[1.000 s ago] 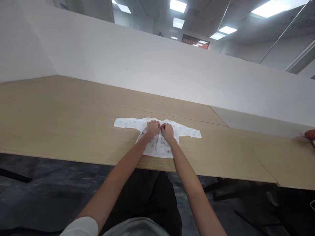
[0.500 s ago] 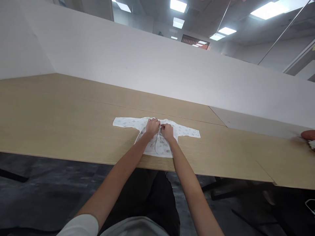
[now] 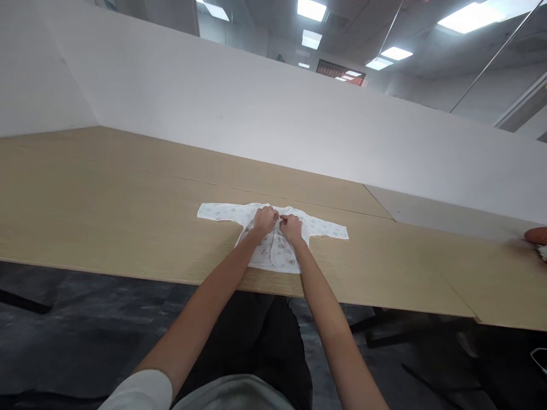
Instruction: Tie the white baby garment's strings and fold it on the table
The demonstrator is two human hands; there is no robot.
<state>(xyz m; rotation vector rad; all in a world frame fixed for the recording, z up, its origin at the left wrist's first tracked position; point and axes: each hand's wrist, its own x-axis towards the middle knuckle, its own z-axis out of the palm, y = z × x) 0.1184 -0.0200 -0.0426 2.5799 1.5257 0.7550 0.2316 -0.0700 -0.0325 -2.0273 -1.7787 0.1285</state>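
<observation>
Both hands meet at the chest of the baby shirt [image 3: 273,242] — left hand [image 3: 265,220] and right hand [image 3: 292,226] pinched shut on the front opening near the collar. It lies flat mid-table [image 3: 106,210], sleeves spread to nine and three o'clock, nothing folded yet. Another person's hand [image 3: 536,234] shows at three o'clock, well apart — nothing blocks.

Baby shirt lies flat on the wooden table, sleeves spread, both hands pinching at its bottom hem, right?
Not the hem. The head view shows the left hand and right hand pinching at the neckline of the baby shirt; it does lie flat on the wooden table, sleeves spread.
</observation>
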